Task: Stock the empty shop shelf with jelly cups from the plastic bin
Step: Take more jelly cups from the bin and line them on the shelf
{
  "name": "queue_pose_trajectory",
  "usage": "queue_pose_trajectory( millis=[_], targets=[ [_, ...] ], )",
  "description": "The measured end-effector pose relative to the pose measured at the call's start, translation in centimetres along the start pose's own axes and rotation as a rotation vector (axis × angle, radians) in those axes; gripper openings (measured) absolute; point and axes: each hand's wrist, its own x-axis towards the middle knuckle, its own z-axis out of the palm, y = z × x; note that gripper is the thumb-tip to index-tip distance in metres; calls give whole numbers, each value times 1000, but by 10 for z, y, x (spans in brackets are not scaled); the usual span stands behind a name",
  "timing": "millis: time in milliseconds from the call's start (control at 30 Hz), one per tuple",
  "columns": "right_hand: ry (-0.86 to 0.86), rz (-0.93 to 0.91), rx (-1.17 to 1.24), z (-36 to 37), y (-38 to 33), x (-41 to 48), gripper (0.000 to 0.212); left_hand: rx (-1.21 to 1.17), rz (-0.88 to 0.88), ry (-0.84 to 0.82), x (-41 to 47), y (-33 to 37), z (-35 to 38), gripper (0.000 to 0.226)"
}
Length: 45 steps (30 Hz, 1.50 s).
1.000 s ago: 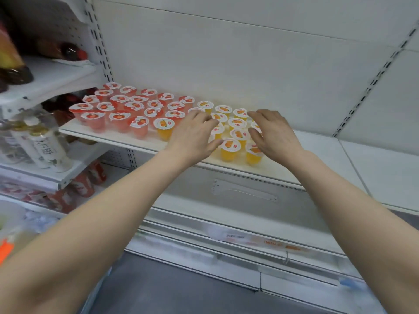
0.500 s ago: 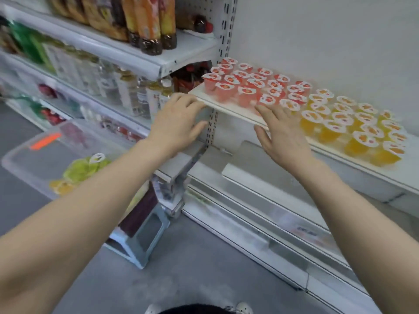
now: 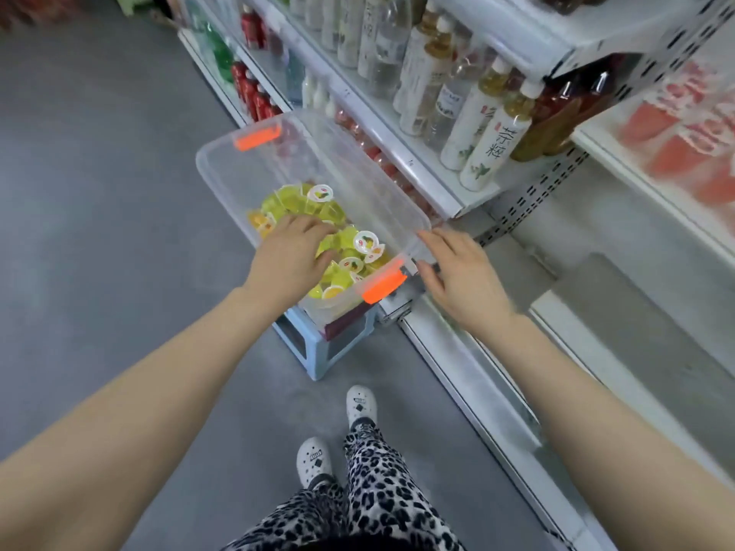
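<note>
Clear plastic, rectangular and round-cornered, the bin is sitting on a pale blue plastic stool on the smooth grey floor, just left of the white metal racks. The person's left hand is reaching down into the bin's near end, palm down and wrist bent. Its fingers are curling over the heap of jelly cups, and whether they are pinching one cannot be told. The right hand is hovering just outside the bin's near right corner. Its fingers are lying straight and relaxed, grasping nothing.

Two orange latches are showing on the bin, one at the far end and one at the near end. The cups are piling too thickly to count. Most are translucent yellow-green, a few at the left orange, and several are showing round white foil lids printed with fruit.

At the far right the shop shelf is carrying rows of red cups, blurred past counting. White-labelled tea bottles are standing on a lower rack. Two white perforated clogs and leopard-print trousers are showing nearest.
</note>
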Motion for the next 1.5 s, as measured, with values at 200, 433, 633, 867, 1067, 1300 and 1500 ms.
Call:
queue_pose_trajectory(
  millis=[200, 433, 633, 867, 1067, 1300, 1500],
  targets=[
    [-204, 12, 105, 57, 7, 46, 40, -36, -126, -109, 11, -32, 27, 32],
    [-777, 18, -68, 128, 13, 130, 42, 14, -156, -119, 43, -49, 53, 31],
    [-1058, -38, -313, 173, 13, 144, 36, 56, -153, -48, 41, -54, 61, 22],
    [-943, -63, -254, 159, 8, 150, 35, 106, -149, -76, 42, -56, 63, 24],
    [-532, 14, 75, 114, 16, 135, 48, 191, -193, -370, 51, -45, 59, 39],
    [-275, 66, 141, 116, 30, 107, 38, 168, -261, -807, 69, -14, 102, 62],
    [-240, 44, 113, 122, 32, 109, 40, 162, -292, -1063, 73, -20, 121, 63]
  ],
)
